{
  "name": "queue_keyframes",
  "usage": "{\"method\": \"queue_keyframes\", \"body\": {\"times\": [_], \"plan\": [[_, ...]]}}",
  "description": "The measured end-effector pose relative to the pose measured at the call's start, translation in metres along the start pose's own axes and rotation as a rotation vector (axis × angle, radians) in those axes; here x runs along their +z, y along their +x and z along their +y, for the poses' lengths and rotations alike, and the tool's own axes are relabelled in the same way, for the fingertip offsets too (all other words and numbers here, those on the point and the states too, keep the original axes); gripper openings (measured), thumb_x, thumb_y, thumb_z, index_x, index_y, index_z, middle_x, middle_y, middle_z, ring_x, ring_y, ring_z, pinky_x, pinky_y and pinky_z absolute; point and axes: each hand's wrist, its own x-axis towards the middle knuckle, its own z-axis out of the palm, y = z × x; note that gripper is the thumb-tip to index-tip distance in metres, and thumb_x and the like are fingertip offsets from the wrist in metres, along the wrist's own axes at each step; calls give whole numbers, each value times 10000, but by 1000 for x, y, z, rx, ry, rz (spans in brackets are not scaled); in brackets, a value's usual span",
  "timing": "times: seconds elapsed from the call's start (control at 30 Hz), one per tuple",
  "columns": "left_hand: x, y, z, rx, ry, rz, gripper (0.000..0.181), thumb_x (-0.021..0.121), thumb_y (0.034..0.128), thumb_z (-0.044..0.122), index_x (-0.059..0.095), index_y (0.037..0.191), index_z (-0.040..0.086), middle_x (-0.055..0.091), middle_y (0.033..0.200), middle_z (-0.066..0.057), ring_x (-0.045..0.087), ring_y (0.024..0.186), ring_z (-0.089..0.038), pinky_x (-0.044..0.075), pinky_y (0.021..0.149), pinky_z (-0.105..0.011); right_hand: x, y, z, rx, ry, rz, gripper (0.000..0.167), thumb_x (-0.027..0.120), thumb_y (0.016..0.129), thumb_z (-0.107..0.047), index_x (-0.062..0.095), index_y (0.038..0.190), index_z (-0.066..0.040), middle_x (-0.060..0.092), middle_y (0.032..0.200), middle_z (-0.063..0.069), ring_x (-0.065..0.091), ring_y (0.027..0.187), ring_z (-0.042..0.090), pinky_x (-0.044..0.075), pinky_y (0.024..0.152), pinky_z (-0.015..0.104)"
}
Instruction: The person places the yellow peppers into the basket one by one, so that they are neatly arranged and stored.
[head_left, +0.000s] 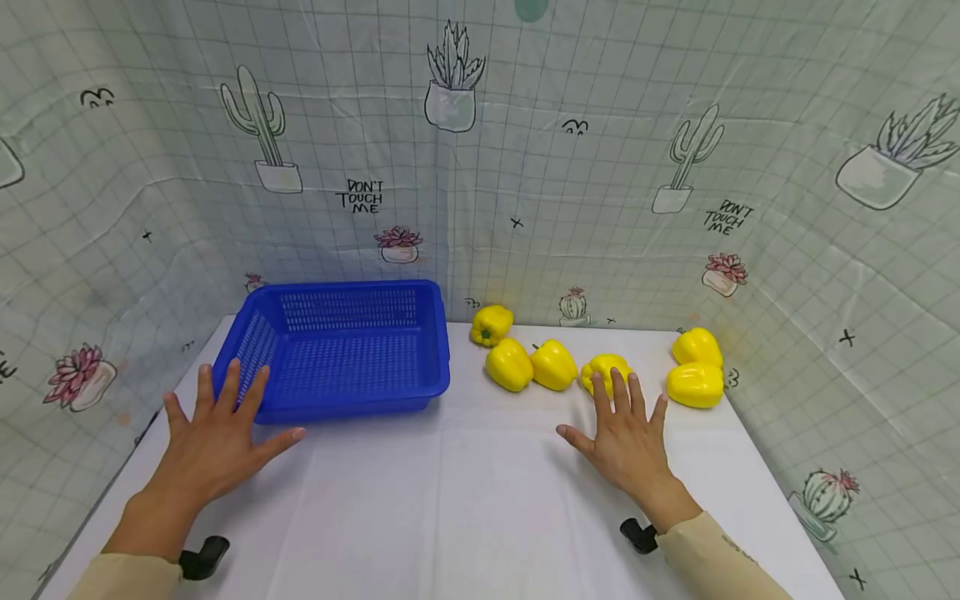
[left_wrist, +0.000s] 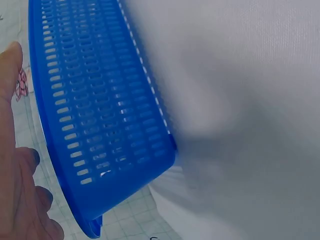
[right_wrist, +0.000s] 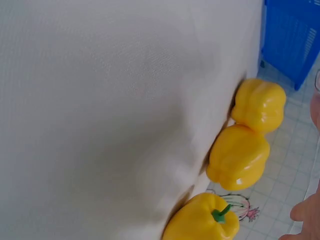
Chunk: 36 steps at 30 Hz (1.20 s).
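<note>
A blue plastic basket [head_left: 352, 408] with slotted walls stands at the back left of the white table. My left hand [head_left: 213, 446] hovers by its front left corner, fingers spread, holding nothing. In the left wrist view the basket's side [left_wrist: 95, 100] fills the space beside the fingers. My right hand [head_left: 626, 437] is spread above the table, palm down and holding nothing. Just beyond its fingertips lies a yellow bell pepper [head_left: 606, 373], partly hidden by them. In the right wrist view a pepper with a green stem [right_wrist: 200, 220] is nearest that hand.
Several more yellow bell peppers lie along the back: one pepper [head_left: 492, 325] against the wall, a touching pair [head_left: 510, 365] before it, and two peppers [head_left: 695, 385] at the right edge. Cactus-printed cloth [head_left: 517, 167] walls the white table [head_left: 442, 508] at the back and sides.
</note>
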Motion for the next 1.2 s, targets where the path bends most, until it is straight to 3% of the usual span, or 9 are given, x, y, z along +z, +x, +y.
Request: {"method": "queue_keyframes", "body": {"times": [0.23,0.4,0.6,0.77,1.0,1.2], "plan": [[-3,4,-8,-7,-5,5,1139,486,944,823,110,1692,52,3,1705,-368,-197,1534,-601,-92,1071,-922,-2,6,-3,-17,15,21,1049,594,948,-737,256,1674,-60,196,1723,288,125,1592,541,-11,1195,836],[-9,12,-18,-18,-32,6,1127,473,966,799,100,1681,13,-19,1689,-392,-182,1526,-617,-115,1065,-916,-7,22,-17,-39,33,25,1050,581,952,-745,239,1681,-72,174,1737,267,107,1606,517,-18,1207,821],[-18,29,-31,-25,-51,-18,1097,425,1003,771,77,1672,-25,-21,1680,-410,-96,1534,-639,-69,1082,-915,-12,52,-55,-84,35,-14,1038,543,958,-767,220,1693,-110,148,1758,216,79,1633,450,-15,1239,781],[-23,40,-36,-35,-99,-68,1120,407,1012,767,40,1655,-74,-60,1674,-416,-116,1536,-624,-52,1110,-893,-11,74,-95,-138,28,-40,1013,479,975,-785,203,1701,-135,170,1762,184,103,1641,409,14,1251,768],[-21,50,-42,-22,-217,-123,1190,499,1008,719,-24,1604,-169,-115,1659,-428,-158,1541,-593,-21,1183,-823,-7,96,-147,-215,90,-96,1006,406,980,-813,189,1705,-151,131,1775,155,82,1651,370,27,1273,734],[-15,54,-38,-12,-266,-160,1209,552,996,702,-5,1597,-187,-73,1668,-428,-127,1561,-579,52,1203,-801,-1,107,-169,-237,174,-153,1024,398,984,-812,162,1706,-124,109,1781,140,61,1659,324,39,1306,668]]}}
